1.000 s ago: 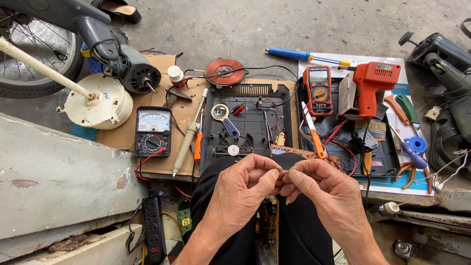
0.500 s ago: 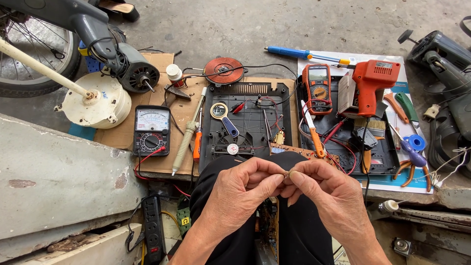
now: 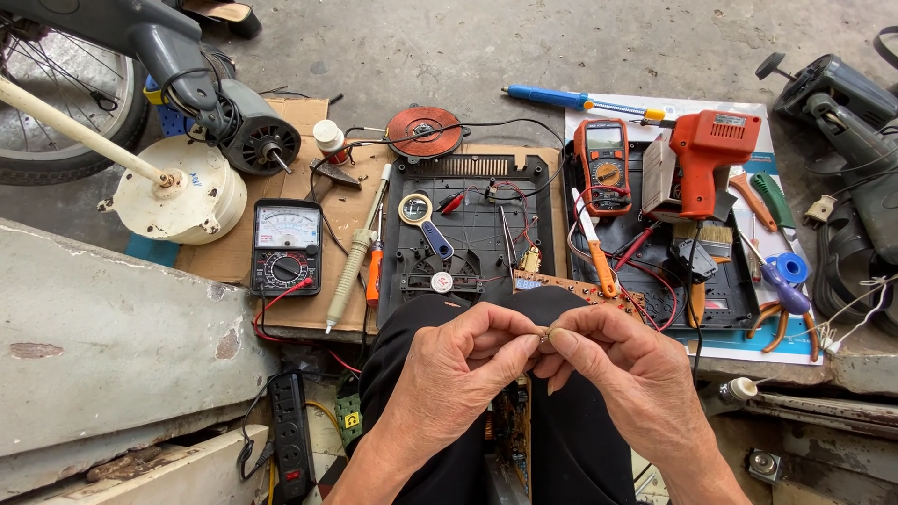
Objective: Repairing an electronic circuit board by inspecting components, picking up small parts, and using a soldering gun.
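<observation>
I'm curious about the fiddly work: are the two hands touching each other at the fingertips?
Touching. The head view shows the left hand and right hand meeting fingertip to fingertip, pinching a tiny part between them, with no gap visible.

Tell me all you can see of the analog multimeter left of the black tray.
The analog multimeter is a black upright box lying face up on brown cardboard. A pale needle-scale window fills its upper half, a round selector dial the lower. Red and black leads run from its bottom edge. A cream soldering iron lies just beside it; neither hand touches it.
</observation>
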